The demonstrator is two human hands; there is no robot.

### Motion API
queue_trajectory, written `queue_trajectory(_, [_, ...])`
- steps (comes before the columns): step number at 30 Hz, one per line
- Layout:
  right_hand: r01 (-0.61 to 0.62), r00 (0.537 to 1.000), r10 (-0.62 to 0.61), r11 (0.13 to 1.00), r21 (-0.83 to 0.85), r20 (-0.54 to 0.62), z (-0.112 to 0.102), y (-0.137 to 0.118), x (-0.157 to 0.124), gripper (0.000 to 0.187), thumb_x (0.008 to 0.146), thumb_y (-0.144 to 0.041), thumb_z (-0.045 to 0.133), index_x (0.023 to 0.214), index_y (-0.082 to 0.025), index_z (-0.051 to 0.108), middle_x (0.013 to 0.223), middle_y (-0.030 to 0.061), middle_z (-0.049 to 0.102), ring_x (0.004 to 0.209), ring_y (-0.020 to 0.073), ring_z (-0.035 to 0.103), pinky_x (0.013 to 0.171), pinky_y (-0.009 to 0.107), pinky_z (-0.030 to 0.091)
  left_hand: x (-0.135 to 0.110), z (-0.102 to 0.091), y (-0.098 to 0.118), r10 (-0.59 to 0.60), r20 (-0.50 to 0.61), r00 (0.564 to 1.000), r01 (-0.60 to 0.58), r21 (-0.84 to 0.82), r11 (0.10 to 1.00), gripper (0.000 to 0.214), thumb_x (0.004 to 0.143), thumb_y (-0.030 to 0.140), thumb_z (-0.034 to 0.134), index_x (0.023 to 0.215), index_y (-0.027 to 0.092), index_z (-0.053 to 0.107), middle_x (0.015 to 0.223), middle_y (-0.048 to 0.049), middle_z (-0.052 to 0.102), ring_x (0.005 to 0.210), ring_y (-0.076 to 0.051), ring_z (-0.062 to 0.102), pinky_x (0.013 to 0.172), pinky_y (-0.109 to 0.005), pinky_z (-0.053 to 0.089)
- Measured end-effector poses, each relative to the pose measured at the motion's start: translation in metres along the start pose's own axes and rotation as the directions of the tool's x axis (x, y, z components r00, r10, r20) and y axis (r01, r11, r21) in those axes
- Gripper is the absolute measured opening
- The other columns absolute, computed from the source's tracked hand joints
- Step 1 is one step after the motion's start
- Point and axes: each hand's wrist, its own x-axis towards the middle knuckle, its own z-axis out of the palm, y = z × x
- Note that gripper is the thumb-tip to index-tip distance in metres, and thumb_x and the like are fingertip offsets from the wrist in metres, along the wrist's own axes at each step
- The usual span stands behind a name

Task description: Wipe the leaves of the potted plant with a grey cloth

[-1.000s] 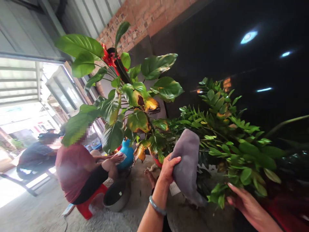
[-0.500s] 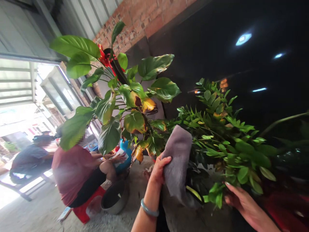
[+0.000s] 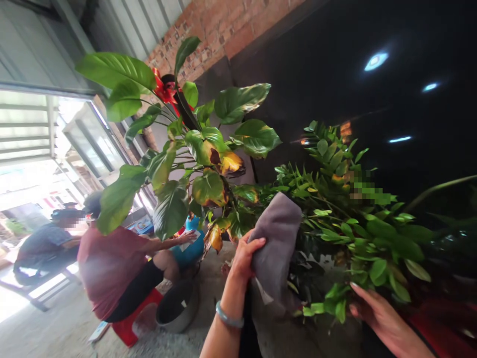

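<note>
My left hand [image 3: 244, 258] is closed on a grey cloth [image 3: 276, 243], which it holds up against the stems of a bushy plant with small glossy leaves [image 3: 346, 219]. A bangle sits on that wrist. My right hand [image 3: 376, 313] reaches in from the lower right with its fingers curled under a low frond of small leaves [image 3: 328, 306], supporting it. To the left stands a taller plant with large broad leaves [image 3: 194, 154], some yellowed and brown, and a red bow near its top.
A person in a red shirt [image 3: 112, 263] sits on a red stool at the left, touching a blue pot [image 3: 190, 246]. A metal basin [image 3: 177, 306] lies on the concrete floor. Another person [image 3: 44, 243] sits further back. A brick wall and dark glossy panel stand behind.
My left hand has drawn the cloth slightly up and left along the plant. The right hand has stayed under the low frond.
</note>
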Motion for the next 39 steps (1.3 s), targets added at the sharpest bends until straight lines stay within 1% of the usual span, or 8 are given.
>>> queue_trajectory(3, [0.012, 0.999, -0.011, 1.0, 0.024, -0.033, 0.004, 0.002, -0.001, 0.039, 0.025, -0.041, 0.09, 0.044, -0.02, 0.062, 0.038, -0.0044, 0.054, 0.038, 0.0137, 0.051, 0.042, 0.026, 0.045, 0.002, 0.007, -0.027, -0.057, -0.076, 0.996, 0.063, 0.087, 0.994, 0.037, 0.043, 0.03, 0.079, 0.075, 0.015, 0.07, 0.059, 0.0007, 0.064, 0.054, -0.014, 0.054, 0.057, -0.026, 0.041])
queue_trajectory(8, [0.035, 0.999, -0.036, 0.999, -0.037, -0.01, -0.012, 0.009, 0.004, 0.039, 0.036, -0.046, 0.088, 0.044, -0.02, 0.058, 0.038, -0.0046, 0.052, 0.039, 0.0132, 0.051, 0.042, 0.024, 0.045, -0.03, -0.005, -0.048, -0.312, 0.108, 0.944, 0.27, 0.29, 0.918, 0.039, 0.035, 0.027, 0.082, 0.072, 0.015, 0.074, 0.057, 0.0019, 0.064, 0.052, -0.013, 0.052, 0.056, -0.025, 0.039])
queue_trajectory(12, [0.016, 1.0, -0.018, 0.995, -0.1, -0.015, -0.016, 0.007, 0.007, 0.034, 0.037, -0.043, 0.086, 0.049, -0.02, 0.064, 0.039, -0.0012, 0.058, 0.04, 0.0156, 0.053, 0.043, 0.027, 0.045, -0.026, -0.013, -0.008, -0.149, 0.16, 0.976, 0.125, 0.147, 0.981, 0.041, 0.039, 0.027, 0.081, 0.077, 0.014, 0.074, 0.061, 0.0001, 0.066, 0.053, -0.012, 0.054, 0.054, -0.023, 0.04])
queue_trajectory(16, [0.008, 0.999, -0.011, 0.997, -0.072, -0.043, -0.002, 0.0, 0.002, 0.034, 0.027, -0.04, 0.086, 0.048, -0.021, 0.065, 0.037, -0.0005, 0.057, 0.038, 0.0169, 0.051, 0.041, 0.029, 0.044, -0.001, -0.006, 0.001, 0.045, -0.031, 0.999, -0.044, 0.006, 0.999, 0.039, 0.046, 0.032, 0.077, 0.081, 0.015, 0.071, 0.064, -0.0008, 0.066, 0.057, -0.014, 0.055, 0.057, -0.025, 0.041])
queue_trajectory(21, [0.005, 1.0, -0.008, 0.996, -0.088, -0.03, -0.004, 0.002, 0.003, 0.038, 0.023, -0.045, 0.086, 0.041, -0.021, 0.063, 0.037, 0.0001, 0.055, 0.038, 0.0167, 0.052, 0.041, 0.028, 0.046, -0.014, -0.006, -0.044, -0.152, 0.038, 0.988, 0.132, 0.31, 0.941, 0.035, 0.041, 0.021, 0.077, 0.076, 0.015, 0.075, 0.059, 0.0025, 0.063, 0.055, -0.013, 0.051, 0.059, -0.026, 0.039])
queue_trajectory(25, [0.01, 1.0, -0.012, 0.997, -0.074, -0.015, -0.024, 0.011, 0.014, 0.033, 0.032, -0.043, 0.087, 0.05, -0.022, 0.068, 0.043, -0.0001, 0.059, 0.041, 0.017, 0.053, 0.044, 0.028, 0.049, -0.034, -0.021, -0.03, -0.206, 0.108, 0.973, 0.158, 0.346, 0.925, 0.04, 0.037, 0.018, 0.079, 0.077, 0.015, 0.076, 0.06, 0.0025, 0.064, 0.056, -0.013, 0.052, 0.057, -0.024, 0.038])
queue_trajectory(31, [-0.034, 0.997, 0.033, 0.999, -0.014, -0.072, -0.017, 0.01, 0.013, 0.033, 0.026, -0.036, 0.088, 0.051, -0.025, 0.07, 0.043, -0.0008, 0.061, 0.04, 0.0175, 0.054, 0.042, 0.028, 0.05, -0.005, -0.028, 0.025, 0.114, -0.305, 0.946, -0.15, -0.099, 0.984, 0.04, 0.042, 0.032, 0.079, 0.077, 0.017, 0.068, 0.062, 0.0, 0.068, 0.054, -0.015, 0.059, 0.056, -0.026, 0.045])
queue_trajectory(39, [-0.003, 0.998, -0.002, 0.996, -0.085, -0.061, -0.012, -0.001, 0.001, 0.026, 0.024, -0.03, 0.084, 0.044, -0.024, 0.068, 0.039, -0.0003, 0.058, 0.039, 0.0172, 0.054, 0.04, 0.026, 0.05, -0.033, -0.042, -0.044, -0.156, -0.226, 0.962, 0.188, 0.128, 0.974, 0.035, 0.038, 0.029, 0.079, 0.067, 0.012, 0.07, 0.05, -0.0012, 0.065, 0.045, -0.014, 0.053, 0.048, -0.025, 0.04])
